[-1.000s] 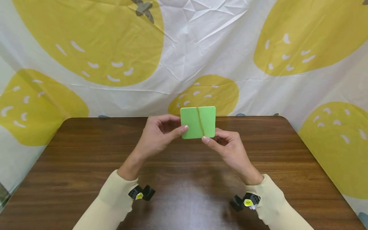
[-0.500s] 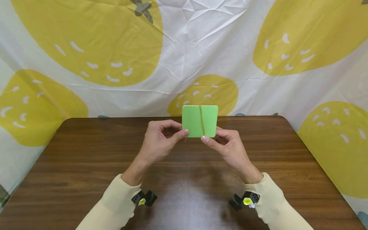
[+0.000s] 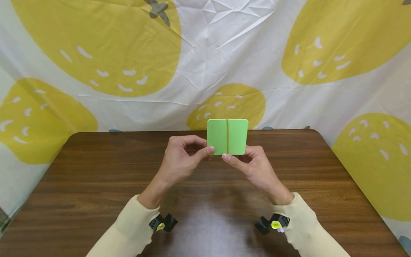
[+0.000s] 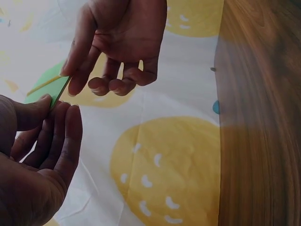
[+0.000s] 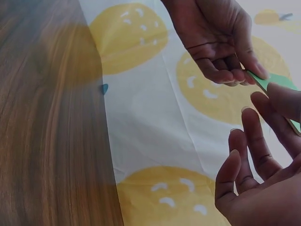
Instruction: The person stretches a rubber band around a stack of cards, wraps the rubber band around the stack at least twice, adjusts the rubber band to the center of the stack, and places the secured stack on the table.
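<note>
A green card (image 3: 237,137) with rounded corners stands upright in front of me, its face turned to the head view. Down its middle runs a thin yellow-brown rubber band (image 3: 227,137), nearly vertical. My left hand (image 3: 180,159) pinches the card's lower left corner, thumb on the near face. From the lower right, my right hand (image 3: 258,171) pinches it too, with the thumb at the bottom edge beside the band. The card (image 4: 54,89) looks thin from the side in the left wrist view. In the right wrist view, my right hand's other fingers (image 5: 256,141) spread away from it.
Below the hands lies a dark brown wooden table (image 3: 106,178). A white cloth (image 3: 135,112) with large yellow fruit prints hangs behind and at the sides. Each cream sleeve (image 3: 128,228) carries a black wrist camera (image 3: 162,223).
The card has shifted a little to the right with my left hand. The rubber band, slanted before, now stands straight up and down. My right hand has stayed nearly in place.
</note>
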